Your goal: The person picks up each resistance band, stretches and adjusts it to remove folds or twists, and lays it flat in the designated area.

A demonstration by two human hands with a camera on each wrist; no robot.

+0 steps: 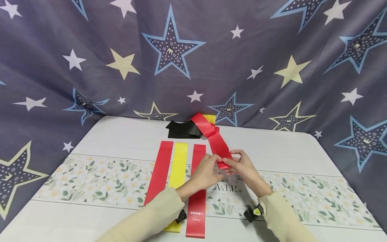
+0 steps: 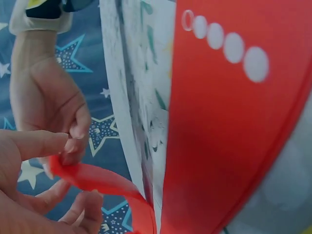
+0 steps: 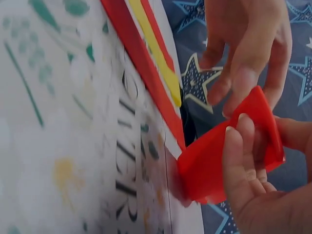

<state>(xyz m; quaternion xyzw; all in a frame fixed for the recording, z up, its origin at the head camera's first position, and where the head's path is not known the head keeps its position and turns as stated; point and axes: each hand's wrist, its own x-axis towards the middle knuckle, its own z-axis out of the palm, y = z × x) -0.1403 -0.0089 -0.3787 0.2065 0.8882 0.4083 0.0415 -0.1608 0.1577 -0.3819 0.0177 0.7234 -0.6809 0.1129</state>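
A red resistance band (image 1: 219, 144) stretches from the dark pile at the back toward both hands. My right hand (image 1: 244, 168) pinches its near end, with the fingers inside the fold in the right wrist view. My left hand (image 1: 205, 173) holds the edge of the same end between thumb and fingers, close to the right fingertips. Below the left forearm lie a red band (image 1: 196, 205) printed "Heavy" with a row of dots, a yellow band (image 1: 179, 161) and another red band (image 1: 160, 168), side by side. The sleeve covers part of them.
Folded black bands (image 1: 182, 130) and a piece of yellow band (image 1: 211, 118) lie at the back of the white table (image 1: 121, 134). A flower-print strip (image 1: 105, 181) with lettering runs across the table. Star-patterned cloth (image 1: 90, 40) hangs behind and at the sides.
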